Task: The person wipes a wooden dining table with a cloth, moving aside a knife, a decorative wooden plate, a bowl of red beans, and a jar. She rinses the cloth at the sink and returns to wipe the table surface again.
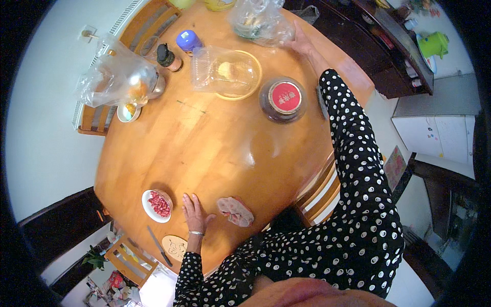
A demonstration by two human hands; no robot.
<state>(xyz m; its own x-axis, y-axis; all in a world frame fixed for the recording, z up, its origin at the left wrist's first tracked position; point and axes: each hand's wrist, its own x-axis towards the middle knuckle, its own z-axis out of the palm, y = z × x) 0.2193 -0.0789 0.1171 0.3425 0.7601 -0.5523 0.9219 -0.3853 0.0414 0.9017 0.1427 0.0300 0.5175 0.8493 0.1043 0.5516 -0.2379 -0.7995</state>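
My left hand (194,214) lies flat on the wooden table, fingers stretched out, a bracelet at the wrist. Beside its fingertips stands a white bowl (168,218) with small red pieces (159,204), perhaps fruit seeds. A knife (159,246) and a round carved wooden coaster (175,248) lie left of my wrist. To the right of this hand is a crumpled pinkish-grey cloth item (235,211). My right arm stretches to the far side, where my right hand (300,42) grips the edge of a clear plastic bag (258,23). The bag's contents are hard to make out.
A big glass jar with a red lid (285,98) stands right of centre. Beyond it are a clear plastic container (209,71) on a yellow-rimmed plate (250,91), a blue-lidded jar (188,41), a dark-capped bottle (169,57) and another filled bag (115,77). Chairs (135,261) surround the table.
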